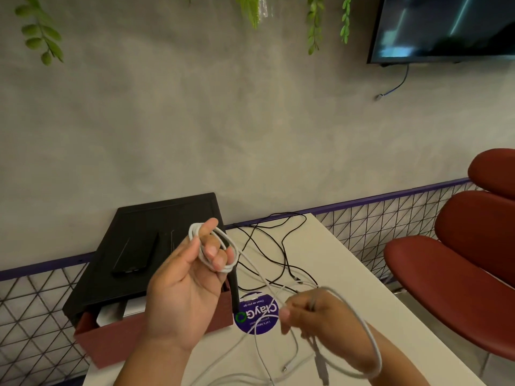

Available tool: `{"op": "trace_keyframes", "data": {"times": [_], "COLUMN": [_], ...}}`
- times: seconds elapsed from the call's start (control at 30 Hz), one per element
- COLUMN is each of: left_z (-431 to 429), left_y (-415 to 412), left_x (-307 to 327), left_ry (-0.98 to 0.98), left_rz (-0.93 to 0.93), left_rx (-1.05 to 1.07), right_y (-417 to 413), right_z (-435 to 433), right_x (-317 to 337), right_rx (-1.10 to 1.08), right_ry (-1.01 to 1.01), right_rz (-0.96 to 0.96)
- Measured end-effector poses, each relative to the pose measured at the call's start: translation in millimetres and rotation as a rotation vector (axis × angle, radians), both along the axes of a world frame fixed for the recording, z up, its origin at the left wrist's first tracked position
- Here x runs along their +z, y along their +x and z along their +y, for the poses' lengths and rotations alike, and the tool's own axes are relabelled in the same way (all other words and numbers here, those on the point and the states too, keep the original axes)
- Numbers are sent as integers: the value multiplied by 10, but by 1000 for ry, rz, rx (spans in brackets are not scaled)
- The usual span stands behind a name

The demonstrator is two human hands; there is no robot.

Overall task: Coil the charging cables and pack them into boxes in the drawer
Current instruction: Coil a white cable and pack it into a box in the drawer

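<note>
Grey concrete wall backs a white table [348,274] carrying a black drawer unit [156,218], its red drawer [125,346] open at the front. Left hand [189,288], raised palm-up above the drawer, holds the white charging cable [193,231] looped round its curled fingers. Right hand [312,310], lower and near the table, pinches the cable's free run. Black cables [282,246] lie loose on the table behind

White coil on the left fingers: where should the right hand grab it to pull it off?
Probably pinch the coil at its lower right bend, coming from the right: there the loops bunch together past the fingers of the left hand. First free the right hand of the tail.
</note>
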State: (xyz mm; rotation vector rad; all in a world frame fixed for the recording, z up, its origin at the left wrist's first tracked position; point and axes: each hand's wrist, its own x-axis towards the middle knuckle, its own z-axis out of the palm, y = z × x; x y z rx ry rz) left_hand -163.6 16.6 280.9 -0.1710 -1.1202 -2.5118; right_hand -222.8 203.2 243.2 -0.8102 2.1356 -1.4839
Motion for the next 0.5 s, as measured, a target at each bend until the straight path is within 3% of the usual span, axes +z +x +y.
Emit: {"op": "trace_keyframes", "data": {"times": [0.27,0.43,0.5], "left_z": [122,254,272], "left_y": [-18,4,6], "left_x": [-51,-212,-270], "left_ry": [-318,-1041,-1171], "left_rz": [-43,-174,-178], "left_rx": [104,181,160], "right_y": [177,211,209], "right_z": [0,-1,4], "right_x": [285,399,405], "right_rx": [328,480,446], "right_ry": [129,35,-92], "right_rz": [31,-88,-167]}}
